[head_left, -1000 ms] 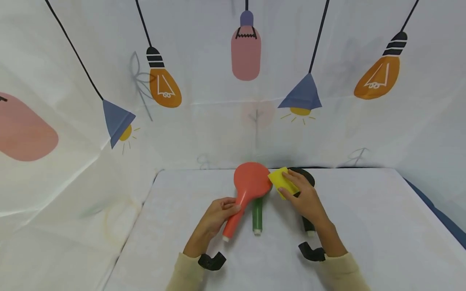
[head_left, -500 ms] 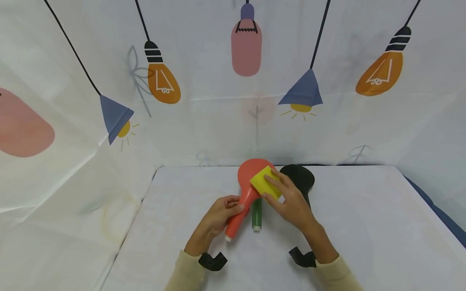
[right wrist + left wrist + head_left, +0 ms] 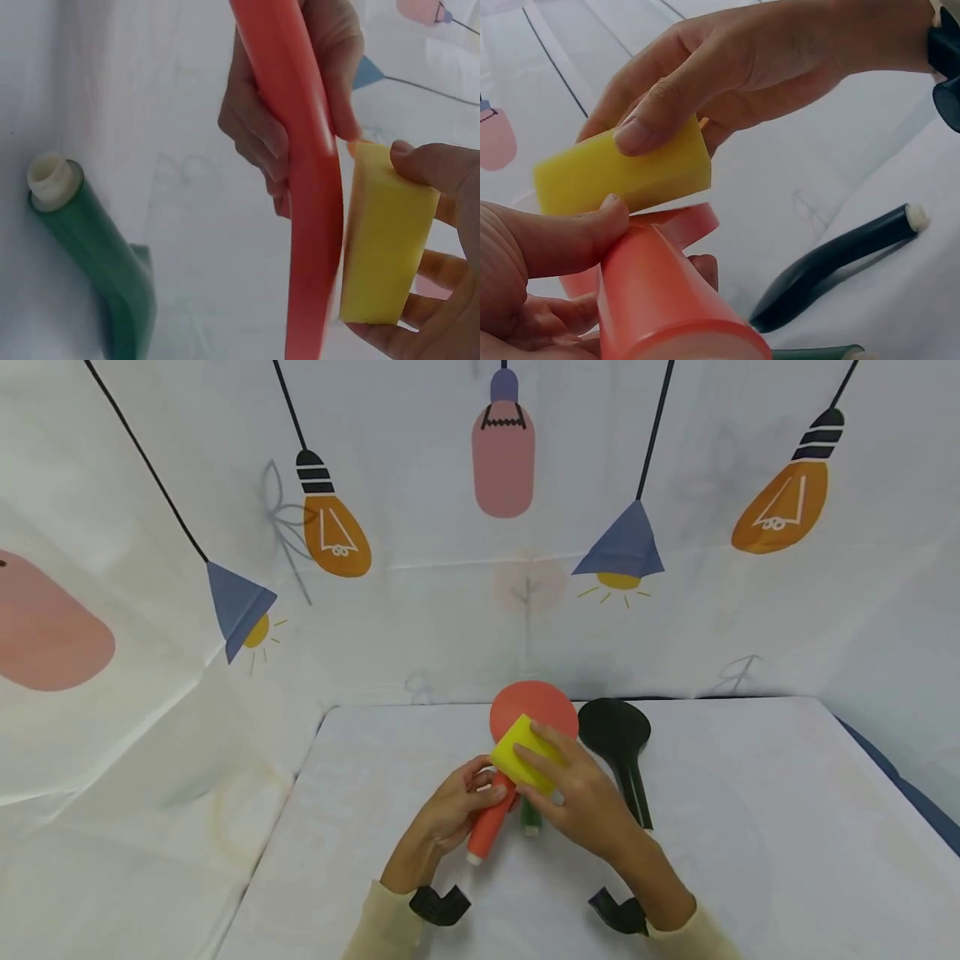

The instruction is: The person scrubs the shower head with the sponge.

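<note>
In the head view, my left hand (image 3: 453, 806) grips the handle of an orange-red ladle (image 3: 534, 703) with a round head and a whitish handle end. The left wrist view has my thumb on top of that handle. A yellow sponge (image 3: 516, 750) is pinched between the thumb and fingers of my right hand (image 3: 588, 797). It sits over the upper handle, just below the ladle's head. From the right wrist, the sponge (image 3: 386, 240) is right beside the ladle's surface (image 3: 311, 202); I cannot tell whether they touch along its whole length.
A black ladle (image 3: 615, 720) lies at the back, right of centre. Beneath the orange-red one lies a green ladle (image 3: 531, 818), mostly hidden; its handle (image 3: 90, 232) shows in the right wrist view. Behind the white tabletop (image 3: 750, 827) hangs a cloth (image 3: 420, 635) printed with lamps.
My right hand has carried the sponge left and down, from beside the ladle's head, across it, to the upper handle. My left hand still grips the handle, barely shifted.
</note>
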Motion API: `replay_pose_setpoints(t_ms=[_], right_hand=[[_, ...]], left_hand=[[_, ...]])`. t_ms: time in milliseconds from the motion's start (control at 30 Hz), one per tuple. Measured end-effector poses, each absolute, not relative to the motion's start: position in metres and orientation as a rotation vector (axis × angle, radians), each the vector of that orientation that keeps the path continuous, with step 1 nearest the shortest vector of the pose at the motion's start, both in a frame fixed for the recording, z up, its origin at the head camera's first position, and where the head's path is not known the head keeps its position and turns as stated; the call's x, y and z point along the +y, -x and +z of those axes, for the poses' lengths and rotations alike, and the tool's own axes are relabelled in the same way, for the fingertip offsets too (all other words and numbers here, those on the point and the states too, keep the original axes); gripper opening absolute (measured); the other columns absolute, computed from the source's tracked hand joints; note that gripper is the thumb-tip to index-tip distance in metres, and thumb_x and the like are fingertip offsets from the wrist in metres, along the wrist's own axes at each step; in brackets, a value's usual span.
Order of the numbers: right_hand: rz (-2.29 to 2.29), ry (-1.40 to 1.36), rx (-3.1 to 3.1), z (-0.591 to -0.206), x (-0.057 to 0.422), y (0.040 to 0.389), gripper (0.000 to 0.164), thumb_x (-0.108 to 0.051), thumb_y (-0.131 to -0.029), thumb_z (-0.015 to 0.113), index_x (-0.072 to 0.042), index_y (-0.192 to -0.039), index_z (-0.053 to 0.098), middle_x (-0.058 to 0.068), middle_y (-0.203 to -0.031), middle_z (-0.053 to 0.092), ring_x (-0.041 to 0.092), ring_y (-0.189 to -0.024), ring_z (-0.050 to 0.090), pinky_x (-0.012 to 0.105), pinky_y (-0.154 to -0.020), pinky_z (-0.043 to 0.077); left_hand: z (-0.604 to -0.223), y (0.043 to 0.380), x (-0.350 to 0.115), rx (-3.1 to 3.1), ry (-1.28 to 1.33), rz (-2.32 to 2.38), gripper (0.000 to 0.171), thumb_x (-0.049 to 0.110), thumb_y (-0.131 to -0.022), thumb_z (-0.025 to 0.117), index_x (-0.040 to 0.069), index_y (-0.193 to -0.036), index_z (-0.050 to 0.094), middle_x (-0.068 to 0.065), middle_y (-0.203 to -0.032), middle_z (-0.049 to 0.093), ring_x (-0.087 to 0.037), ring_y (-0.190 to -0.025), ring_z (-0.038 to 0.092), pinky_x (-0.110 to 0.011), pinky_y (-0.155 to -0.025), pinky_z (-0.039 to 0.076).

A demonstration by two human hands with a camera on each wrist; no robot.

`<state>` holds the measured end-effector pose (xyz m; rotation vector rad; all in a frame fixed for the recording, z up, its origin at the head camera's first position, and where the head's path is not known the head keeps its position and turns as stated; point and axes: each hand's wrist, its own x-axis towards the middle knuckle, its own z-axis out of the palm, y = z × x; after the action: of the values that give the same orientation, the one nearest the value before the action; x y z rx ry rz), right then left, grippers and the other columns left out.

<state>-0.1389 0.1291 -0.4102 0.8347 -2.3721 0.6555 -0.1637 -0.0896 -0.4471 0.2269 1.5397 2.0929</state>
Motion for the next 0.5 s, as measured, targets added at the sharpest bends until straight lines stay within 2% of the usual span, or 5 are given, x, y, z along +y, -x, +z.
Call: replay_pose_setpoints(t_ms=[267,500], right_hand=[[0.560,-0.885,-2.314,-0.411,0.124,0.137,0.063,-0.023,-0.076,0.087,-0.021,-0.134,0.065,0.013,-0.146,0.052,0.033,-0.128,0.054,0.049,-0.098,0.054],[0.554,-0.878,-2.305,-0.410,0.124,0.136,0.061,-0.022,-0.075,0.087,-0.021,-0.133,0.066,0.012,-0.147,0.052,0.033,-0.129,0.053,0.052,-0.100,0.052]], left_hand=[[-0.436,0.160,-0.091,1.475,-0.248,2.123,0.064,0.008,-0.094,0.067,0.009,-0.150,0.037,-0.007,-0.134,0.055,-0.022,-0.111,0.064,-0.038,-0.098,0.056],[-0.435,0.158,-0.093,1.478,-0.284,2.107,0.064,0.012,-0.093,0.069,0.008,-0.148,0.036,-0.006,-0.130,0.057,-0.023,-0.109,0.065,-0.037,-0.097,0.056]])
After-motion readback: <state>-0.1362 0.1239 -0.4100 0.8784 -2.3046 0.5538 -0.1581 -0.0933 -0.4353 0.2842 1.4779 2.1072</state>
